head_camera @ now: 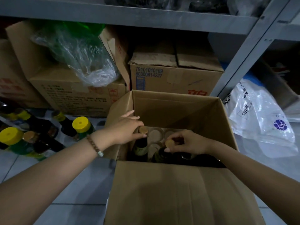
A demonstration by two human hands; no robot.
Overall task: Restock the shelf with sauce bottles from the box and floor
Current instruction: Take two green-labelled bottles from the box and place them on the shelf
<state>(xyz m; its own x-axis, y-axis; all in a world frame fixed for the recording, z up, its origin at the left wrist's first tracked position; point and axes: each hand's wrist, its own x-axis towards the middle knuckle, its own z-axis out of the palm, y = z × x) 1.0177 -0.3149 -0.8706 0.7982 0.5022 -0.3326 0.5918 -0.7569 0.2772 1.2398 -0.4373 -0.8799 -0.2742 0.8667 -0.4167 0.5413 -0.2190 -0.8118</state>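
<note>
An open cardboard box [175, 189] stands on the floor in front of me. Inside are several dark sauce bottles with gold caps. My left hand [128, 129] grips the neck of one dark bottle [140, 147] at the box's left side, just under its cap. My right hand [188, 142] pinches the gold cap of a second dark bottle [159, 155] near the middle of the box. More bottles [32, 135], some with yellow caps, stand on the floor at the left. The grey metal shelf [129, 15] runs across the top.
Closed cardboard boxes [175, 78] sit under the shelf behind the open box, one [68, 91] with a crumpled clear plastic bag [84, 59] on top. A grey shelf upright [243, 59] slants at the right. White plastic bags [259, 117] lie on the tiled floor at the right.
</note>
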